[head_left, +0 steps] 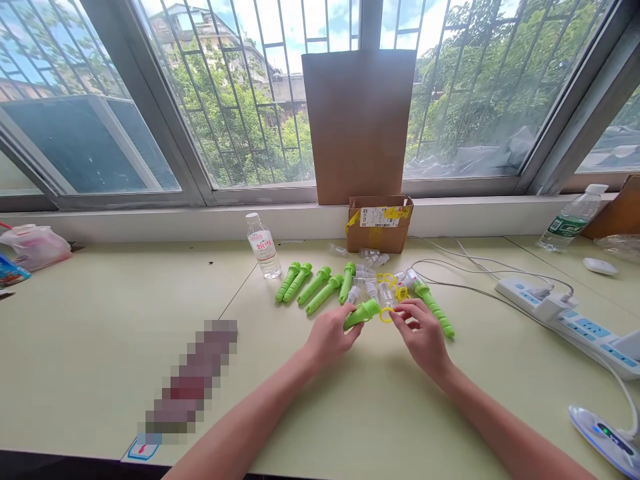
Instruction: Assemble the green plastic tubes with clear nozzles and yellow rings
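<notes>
My left hand (334, 332) is closed around a green plastic watering spike (366, 312), its threaded open end pointing right. Close beside that end, my right hand (421, 333) pinches a yellow plastic ring (385, 315) between thumb and fingertips. Ring and spike look apart, with a small gap. Behind the hands lie several more green spikes, one of them a ribbed spike (291, 283) at the left end. Another spike (437, 310) with a white-and-clear piece at its top slants behind my right hand. Clear plastic parts (371, 288) and more yellow rings (401, 292) are heaped between them.
A cardboard box (377, 237) stands at the wall, with a flat brown board (360, 127) upright behind it. Water bottles stand at the left (265, 250) and right (573, 220). A power strip (575, 320) with cables lies right, near a white device (607, 437).
</notes>
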The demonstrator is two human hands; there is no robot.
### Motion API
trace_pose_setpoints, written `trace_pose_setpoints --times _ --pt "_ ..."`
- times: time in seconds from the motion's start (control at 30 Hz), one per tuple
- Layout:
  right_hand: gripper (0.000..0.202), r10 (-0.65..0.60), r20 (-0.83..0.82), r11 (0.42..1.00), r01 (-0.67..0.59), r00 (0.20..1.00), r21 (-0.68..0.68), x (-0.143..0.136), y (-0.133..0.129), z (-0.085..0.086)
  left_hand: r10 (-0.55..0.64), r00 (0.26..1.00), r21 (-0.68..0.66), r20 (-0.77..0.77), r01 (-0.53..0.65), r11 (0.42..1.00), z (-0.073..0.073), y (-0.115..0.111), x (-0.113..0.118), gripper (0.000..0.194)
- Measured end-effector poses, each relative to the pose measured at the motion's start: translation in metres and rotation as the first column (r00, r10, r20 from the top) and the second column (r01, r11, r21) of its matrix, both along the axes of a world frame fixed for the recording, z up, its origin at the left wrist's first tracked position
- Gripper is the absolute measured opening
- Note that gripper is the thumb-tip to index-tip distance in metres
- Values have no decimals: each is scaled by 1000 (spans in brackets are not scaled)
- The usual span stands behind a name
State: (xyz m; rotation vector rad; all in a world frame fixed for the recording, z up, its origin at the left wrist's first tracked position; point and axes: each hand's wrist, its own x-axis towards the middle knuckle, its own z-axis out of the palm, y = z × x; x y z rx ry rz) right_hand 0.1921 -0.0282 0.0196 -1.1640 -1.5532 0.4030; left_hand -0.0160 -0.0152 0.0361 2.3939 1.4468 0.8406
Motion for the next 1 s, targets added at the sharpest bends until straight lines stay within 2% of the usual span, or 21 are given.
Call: trace_pose_setpoints --times 0.23,0.3,0.43,0.5,0.73,1.0 --pt "25 -101 -70 995 101 992 -3 0 2 1 -47 996 28 -78 49 998 2 -1 -1 18" --pt "25 -59 -74 998 57 996 -26 0 2 0 -54 994 28 -97 57 998 1 -1 -2 17" --pt "27 135 -99 985 -145 986 -94 -2 2 -6 -71 989 11 -132 73 997 -1 -2 -1 17" --pt "27 183 -125 973 -198 975 -117 -2 2 -9 -73 988 2 -139 74 997 -1 -2 -1 16" --pt "26 240 -144 956 -260 960 -139 -3 1 -6 -95 981 -2 -170 97 995 -2 -1 -1 16" --pt "28 262 -248 921 -318 933 -224 -1 4 -6 -113 971 12 -213 118 993 -3 0 -2 15"
